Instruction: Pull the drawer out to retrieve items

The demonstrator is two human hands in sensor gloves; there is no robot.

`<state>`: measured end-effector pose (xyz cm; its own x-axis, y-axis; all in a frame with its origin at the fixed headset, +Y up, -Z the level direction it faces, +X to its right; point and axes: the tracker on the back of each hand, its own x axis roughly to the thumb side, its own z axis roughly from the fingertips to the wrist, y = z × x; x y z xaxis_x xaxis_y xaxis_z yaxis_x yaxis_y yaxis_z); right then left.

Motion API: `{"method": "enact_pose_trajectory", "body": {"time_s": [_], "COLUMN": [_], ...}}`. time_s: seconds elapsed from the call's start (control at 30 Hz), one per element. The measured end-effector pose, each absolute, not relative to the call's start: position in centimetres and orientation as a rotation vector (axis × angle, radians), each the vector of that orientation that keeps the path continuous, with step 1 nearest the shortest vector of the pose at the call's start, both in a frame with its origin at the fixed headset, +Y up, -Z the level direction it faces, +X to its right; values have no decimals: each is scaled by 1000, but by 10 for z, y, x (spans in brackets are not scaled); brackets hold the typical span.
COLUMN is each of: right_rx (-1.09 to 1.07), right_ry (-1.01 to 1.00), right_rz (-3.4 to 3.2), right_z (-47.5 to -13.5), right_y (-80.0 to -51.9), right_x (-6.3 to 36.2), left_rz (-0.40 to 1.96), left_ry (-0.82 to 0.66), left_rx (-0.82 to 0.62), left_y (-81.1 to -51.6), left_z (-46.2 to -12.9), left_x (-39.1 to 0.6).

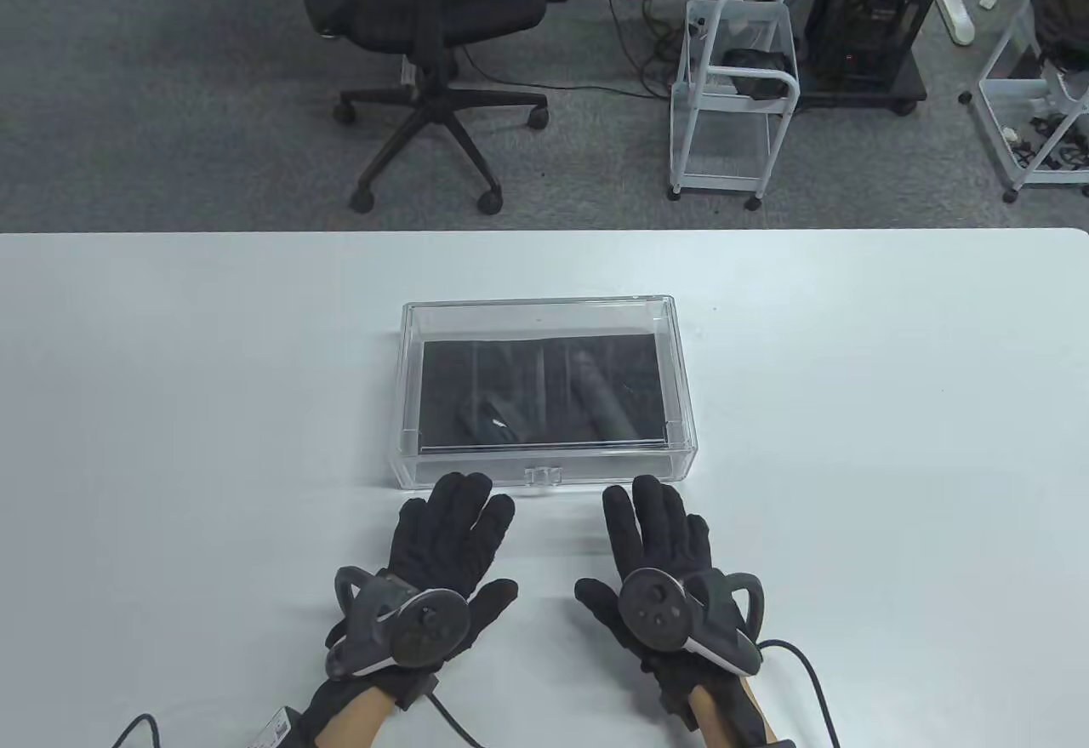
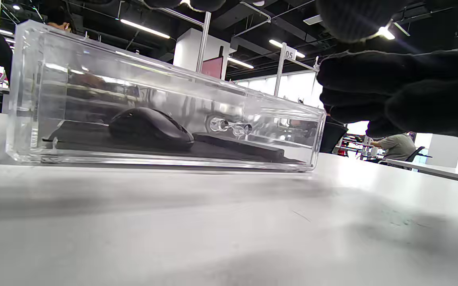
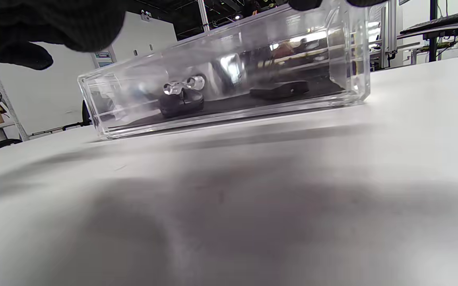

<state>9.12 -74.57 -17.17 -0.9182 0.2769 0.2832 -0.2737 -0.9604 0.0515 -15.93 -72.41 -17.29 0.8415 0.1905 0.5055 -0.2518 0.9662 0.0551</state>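
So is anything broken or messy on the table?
No, nothing looks wrong. The clear drawer box sits flat and closed, with a black mouse and a dark flat item lying inside. Both gloved hands, left hand and right hand, rest in front of it.

Only readable txt: "05" on a small white sign plate (image 2: 290,53) fixed atop a silver metal post in the bkgd, left wrist view, just left of the black-gloved fingers (image 2: 396,85). A white tag (image 1: 276,729) at the left glove cuff, below the fingers in table view, carries print too small to read. Nothing else legible.
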Motion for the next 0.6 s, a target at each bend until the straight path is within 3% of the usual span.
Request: {"method": "enact_pose_trajectory", "body": {"time_s": [0.6], "right_rx": [391], "right_ry": [-35], "right_rz": [2830], "right_z": [-171], "right_y": [-747], "right_x": [90], "left_rz": [225], "left_ry": [-520], "left_rx": [106], "left_y": [-724], "left_z": [-172], "left_x": [-158]}}
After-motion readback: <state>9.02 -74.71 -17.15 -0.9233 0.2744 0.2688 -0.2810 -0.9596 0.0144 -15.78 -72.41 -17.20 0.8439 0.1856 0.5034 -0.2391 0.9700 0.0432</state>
